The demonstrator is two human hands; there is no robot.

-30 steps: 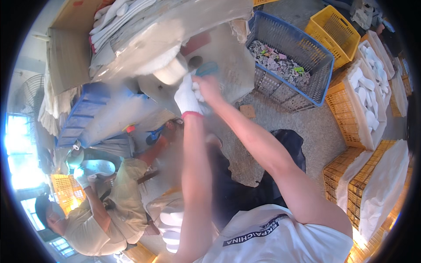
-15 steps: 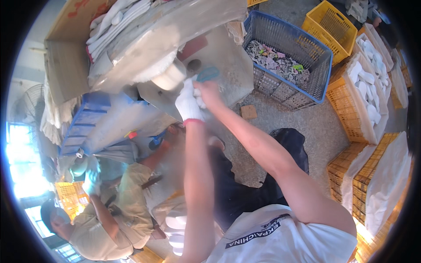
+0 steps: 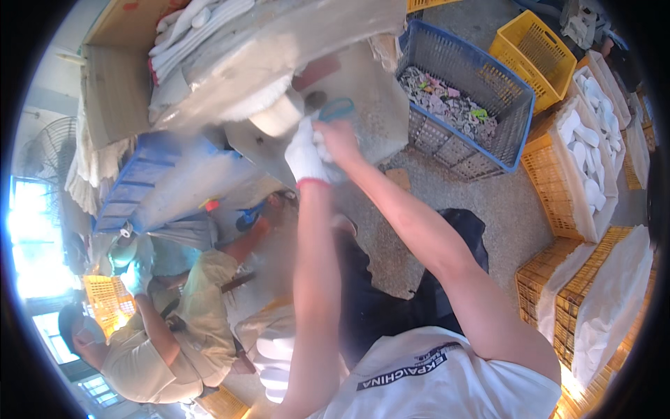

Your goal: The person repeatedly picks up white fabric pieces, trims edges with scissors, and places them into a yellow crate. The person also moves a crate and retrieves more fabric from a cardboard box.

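My left hand (image 3: 306, 152), in a white knitted glove with a red cuff, is closed up against my bare right hand (image 3: 338, 143). The right fingers are curled in a fist, with a bit of white showing between the two hands. What they grip is mostly hidden. Just past the right knuckles is a teal loop-shaped thing (image 3: 337, 108); whether it is held I cannot tell. Close beyond the gloved hand, a pale rounded drum (image 3: 279, 115) sticks out from under a dusty bench (image 3: 279, 52). A grey panel (image 3: 377, 112) stands behind both hands.
White elongated pieces lie stacked on the bench. A blue crate (image 3: 520, 136) of scraps and a yellow crate (image 3: 499, 49) stand far right. Yellow baskets (image 3: 548, 185) with white sole-shaped pieces line the right side. At left, a co-worker (image 3: 150, 359) sits beside a blue panel (image 3: 132, 185).
Both hands have moved slightly up and right in the picture, still together, and the teal loop with them. The view has shifted a little. The co-worker's gloved hand has moved left.
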